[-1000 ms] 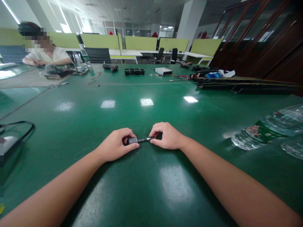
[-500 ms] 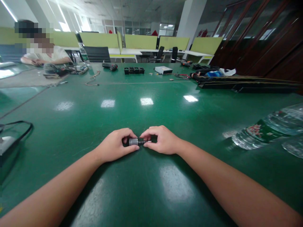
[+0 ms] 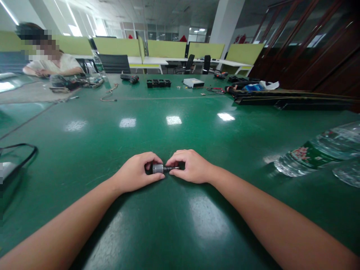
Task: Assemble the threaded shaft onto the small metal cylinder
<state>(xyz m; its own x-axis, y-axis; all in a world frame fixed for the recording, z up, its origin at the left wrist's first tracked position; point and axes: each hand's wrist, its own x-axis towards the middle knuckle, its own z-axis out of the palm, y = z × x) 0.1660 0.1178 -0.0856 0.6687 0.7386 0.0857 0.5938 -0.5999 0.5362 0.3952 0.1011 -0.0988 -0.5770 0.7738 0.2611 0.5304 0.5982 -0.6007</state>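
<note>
My left hand grips a small grey metal cylinder between thumb and fingers, just above or on the green table. A thin dark shaft that looks like a coiled spring or screw sticks out of the cylinder to the right. The thumb and fingers of my right hand are closed around the far end of this shaft, where a bright metal tip shows. Both wrists hover low over the tabletop, with the fingertips of the two hands close but apart.
Water bottles lie at the right. A black cable curves at the left edge. Along the far side are a black holder, a silver box, a power tool and long black bars. A person sits far left.
The whole view has shifted very slightly. Both hands keep their hold on the cylinder and shaft, and my right fingers have moved a touch on the shaft.
</note>
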